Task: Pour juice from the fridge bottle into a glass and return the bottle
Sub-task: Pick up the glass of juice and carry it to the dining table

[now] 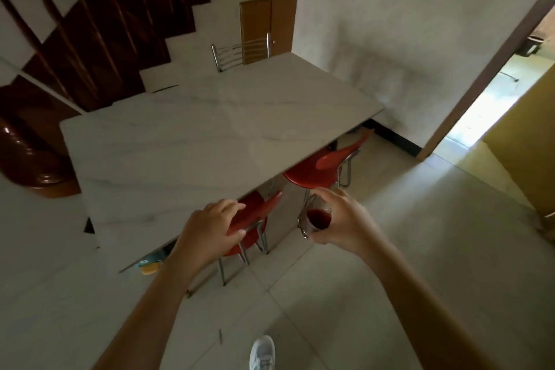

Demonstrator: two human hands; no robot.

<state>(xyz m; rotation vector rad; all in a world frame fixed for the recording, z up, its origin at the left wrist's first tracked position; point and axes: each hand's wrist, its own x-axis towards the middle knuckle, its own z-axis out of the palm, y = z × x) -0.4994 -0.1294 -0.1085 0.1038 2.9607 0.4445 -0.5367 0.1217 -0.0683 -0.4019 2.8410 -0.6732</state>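
Observation:
My right hand (342,219) holds a clear glass (316,219) with dark red juice in it, just off the near edge of the white marble table (186,141). The fingers wrap the glass from the right side and over its top. My left hand (210,231) rests on the back of a red chair (255,213) tucked under the table, with thumb below and fingers over the backrest. No juice bottle and no fridge are in view.
A second red chair (324,165) stands under the table further right. A metal-backed chair (240,51) sits at the far side. A dark wooden staircase (75,24) rises at the left. An open doorway (480,99) is at the right. Tiled floor lies around my shoe (262,351).

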